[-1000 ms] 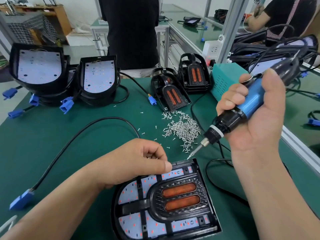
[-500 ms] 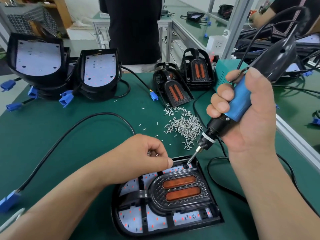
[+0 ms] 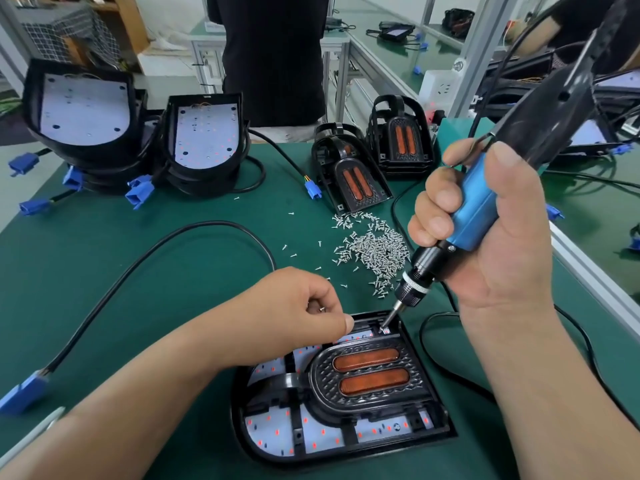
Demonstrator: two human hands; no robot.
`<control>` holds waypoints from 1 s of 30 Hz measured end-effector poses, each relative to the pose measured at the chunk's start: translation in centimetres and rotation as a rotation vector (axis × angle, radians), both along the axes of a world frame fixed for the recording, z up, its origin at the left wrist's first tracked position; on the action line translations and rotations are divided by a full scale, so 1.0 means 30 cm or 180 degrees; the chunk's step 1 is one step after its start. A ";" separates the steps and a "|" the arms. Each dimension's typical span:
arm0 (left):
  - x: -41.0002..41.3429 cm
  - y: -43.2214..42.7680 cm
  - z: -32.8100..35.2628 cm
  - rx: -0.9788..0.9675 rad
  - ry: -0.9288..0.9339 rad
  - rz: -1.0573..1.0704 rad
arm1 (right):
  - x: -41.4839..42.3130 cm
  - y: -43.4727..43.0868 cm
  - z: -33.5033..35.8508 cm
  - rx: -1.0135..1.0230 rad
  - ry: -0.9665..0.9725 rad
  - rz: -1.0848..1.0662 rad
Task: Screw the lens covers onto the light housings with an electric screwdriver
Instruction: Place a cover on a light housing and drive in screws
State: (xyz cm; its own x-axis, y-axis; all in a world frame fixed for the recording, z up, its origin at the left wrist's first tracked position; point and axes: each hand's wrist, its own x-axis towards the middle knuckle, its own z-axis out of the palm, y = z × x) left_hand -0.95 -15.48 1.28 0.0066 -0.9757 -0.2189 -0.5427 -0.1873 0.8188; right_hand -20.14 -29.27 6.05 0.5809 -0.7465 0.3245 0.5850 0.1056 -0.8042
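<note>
1. Green matting covers the bench, and behind it stand more benches and a person in dark clothes.
2. Step in hand, as I judge it: driving a screw at the far right corner of the lens cover, which sits in the light housing directly below both hands.
3. The right hand is wrapped firmly round the blue body of the electric screwdriver. Its bit slants down and left to that corner, just beside the left thumb.
4. The left hand rests on the housing's far edge, fingers curled in. A small screw shows between them, so it seems to be pinching spares, though I cannot see how many.
5. To do it well, I would bring the driver more upright over the hole before pressing the trigger. At this slant the bit could slip off the screw head and scar the plastic.
6. Press lightly and let the left hand steady the housing against twisting.
7. The screw pile lies just beyond the hands, within easy reach of the left one.
8. Further past the hands, bare housings wait to the left, and spare covers stand to the right.
</note>
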 end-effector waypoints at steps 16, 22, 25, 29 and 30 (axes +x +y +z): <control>0.011 -0.015 -0.018 -0.0084 -0.0226 -0.0153 | 0.034 0.006 0.016 -0.0382 0.0177 0.0601; 0.000 -0.012 -0.013 -0.0089 -0.0045 -0.0248 | 0.050 0.005 -0.008 -0.0220 -0.0070 0.1373; -0.002 -0.010 -0.007 -0.0101 -0.0067 -0.0332 | 0.042 0.006 -0.021 -0.0231 -0.0216 0.1408; 0.004 -0.004 0.001 -0.0161 -0.0112 -0.0405 | 0.026 -0.009 -0.012 -0.0064 -0.0610 0.1185; 0.004 -0.001 0.002 -0.0190 -0.0124 -0.0416 | 0.022 -0.015 -0.005 -0.0079 -0.0702 0.1081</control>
